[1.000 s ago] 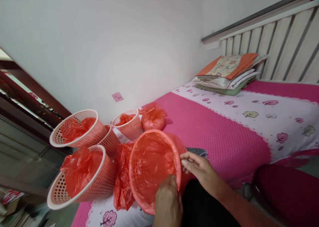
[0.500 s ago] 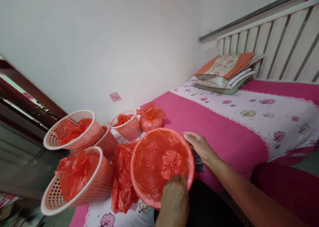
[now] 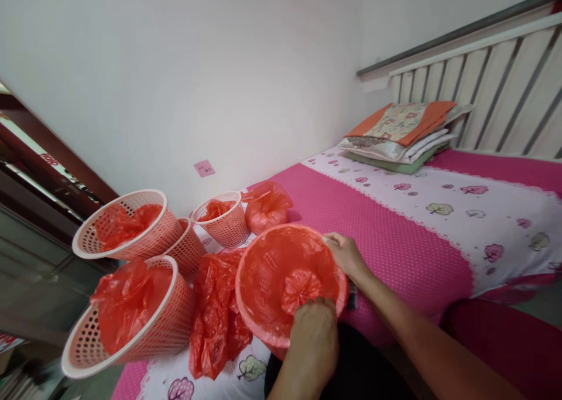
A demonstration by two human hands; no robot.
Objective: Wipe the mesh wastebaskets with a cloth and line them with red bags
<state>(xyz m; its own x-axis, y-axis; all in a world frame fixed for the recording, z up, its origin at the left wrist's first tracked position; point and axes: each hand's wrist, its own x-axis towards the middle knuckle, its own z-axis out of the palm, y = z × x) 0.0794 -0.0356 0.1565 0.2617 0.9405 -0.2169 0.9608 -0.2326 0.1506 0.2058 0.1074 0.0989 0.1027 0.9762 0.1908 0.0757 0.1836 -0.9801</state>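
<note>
A person's hands work at the mouth of a perforated plastic basket (image 3: 252,321) lined with a red plastic bag (image 3: 270,280), tilted toward the camera at the near edge of a bed (image 3: 377,224), beside a black-clad leg (image 3: 364,368). The left hand (image 3: 315,335) reaches over the near rim, its fingers curled and close together, a gathered clump (image 3: 301,287) of the liner lying just ahead of the knuckles; the fingertips are hidden, and whether they pinch the plastic cannot be told. The right hand (image 3: 346,253) is clamped on the rim's right side, its thumb and fingers at the plastic-wrapped edge, with the basket's opening to their left. A crumpled red bag (image 3: 217,318) lies just left of the basket, while a large tilted basket (image 3: 173,324) stands by the bed's left edge, red plastic bunched inside. Toward the bed's wall-side edge, a small latticed basket (image 3: 230,227) sits next to a knotted red bag (image 3: 267,211), and cushions (image 3: 399,127) are stacked near the headboard (image 3: 483,98)
</note>
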